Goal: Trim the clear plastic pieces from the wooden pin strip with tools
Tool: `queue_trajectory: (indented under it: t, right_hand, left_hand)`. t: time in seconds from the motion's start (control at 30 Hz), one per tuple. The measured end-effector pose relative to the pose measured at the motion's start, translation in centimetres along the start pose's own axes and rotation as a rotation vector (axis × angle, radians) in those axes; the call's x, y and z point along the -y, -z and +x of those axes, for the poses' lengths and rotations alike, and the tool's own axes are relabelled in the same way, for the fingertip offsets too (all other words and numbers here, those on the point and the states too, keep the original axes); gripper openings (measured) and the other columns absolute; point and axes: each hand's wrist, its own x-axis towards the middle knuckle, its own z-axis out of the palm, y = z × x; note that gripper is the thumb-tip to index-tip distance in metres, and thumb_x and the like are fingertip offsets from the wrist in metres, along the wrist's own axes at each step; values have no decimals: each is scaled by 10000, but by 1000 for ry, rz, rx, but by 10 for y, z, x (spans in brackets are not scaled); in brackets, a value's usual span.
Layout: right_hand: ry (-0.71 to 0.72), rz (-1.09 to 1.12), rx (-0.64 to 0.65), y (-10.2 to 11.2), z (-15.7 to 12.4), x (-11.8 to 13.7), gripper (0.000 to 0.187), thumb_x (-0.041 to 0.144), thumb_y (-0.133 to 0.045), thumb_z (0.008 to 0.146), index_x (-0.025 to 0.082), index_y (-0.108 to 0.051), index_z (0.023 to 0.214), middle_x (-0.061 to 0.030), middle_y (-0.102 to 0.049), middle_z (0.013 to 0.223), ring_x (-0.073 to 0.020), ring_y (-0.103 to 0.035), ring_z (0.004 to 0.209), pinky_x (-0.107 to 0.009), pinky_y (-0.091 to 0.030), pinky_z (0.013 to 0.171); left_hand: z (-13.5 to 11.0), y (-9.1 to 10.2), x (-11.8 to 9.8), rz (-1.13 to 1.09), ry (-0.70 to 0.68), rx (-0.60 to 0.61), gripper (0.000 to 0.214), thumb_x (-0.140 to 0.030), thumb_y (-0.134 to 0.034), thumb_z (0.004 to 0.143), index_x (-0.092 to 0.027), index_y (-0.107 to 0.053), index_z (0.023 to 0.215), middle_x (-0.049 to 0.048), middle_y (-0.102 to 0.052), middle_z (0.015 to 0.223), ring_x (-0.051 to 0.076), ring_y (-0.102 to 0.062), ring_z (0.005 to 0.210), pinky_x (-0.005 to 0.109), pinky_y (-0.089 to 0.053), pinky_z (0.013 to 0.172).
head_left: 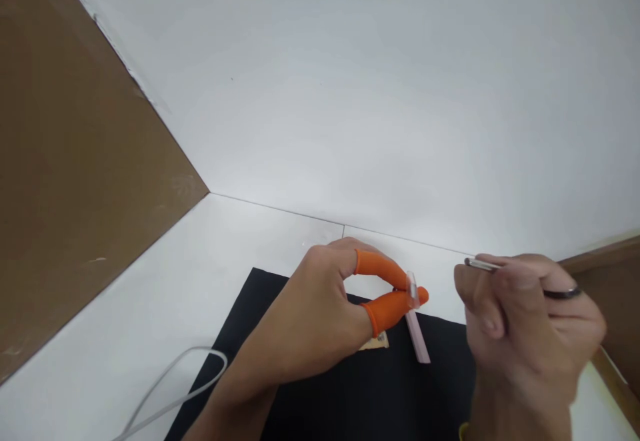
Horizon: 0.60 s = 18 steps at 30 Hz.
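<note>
Orange finger cots (387,311) cover the thumb and forefinger of my left hand (315,314). Those two fingertips are pinched together on a small clear plastic piece (412,290), which stands up between them. Just below the fingertips, a pale pink strip (418,340) slants down over a black mat (370,394); I cannot tell whether the fingers touch it. To the right, raised and apart from the left, my right hand (535,328) is closed around a slim silver tool (481,265) whose rounded end sticks out. A black band (563,293) shows by its fingers.
A small tan piece (376,342) lies on the mat, partly behind my left hand. At the lower left a white cable (175,368) loops over the white surface. Brown panels stand at the left (90,148) and right (610,301), with a white wall (360,94) behind.
</note>
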Motion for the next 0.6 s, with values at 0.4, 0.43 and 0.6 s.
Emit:
queue_trajectory:
  t: [0.4,0.43,0.6]
  right_hand:
    - [-3,-44,128,9,-1,5,62,251,-773,965,235,-830,949,75,-598,470,-67,-459,320,-275,-423,407]
    - [4,-40,62,6,0,3,72,264,-782,960,223,-821,915,85,-560,440,-64,-436,318,-270,-399,399]
    - [38,-73,72,6,-4,7,58,240,-768,968,229,-819,941,89,-575,476,-50,-409,310,-284,-371,403]
  left_hand:
    - [1,1,-1,-15,16,10,102,-396,-804,911,-298,-828,925,-41,-781,1040,134,-736,889,252,-570,796]
    - [0,1,0,-10,10,6,100,-395,-806,910,-298,-828,922,-42,-781,1034,131,-735,891,247,-568,795]
    - [2,1,-1,-14,15,-1,106,-406,-810,906,-302,-830,910,-44,-781,1028,132,-740,895,247,-572,800]
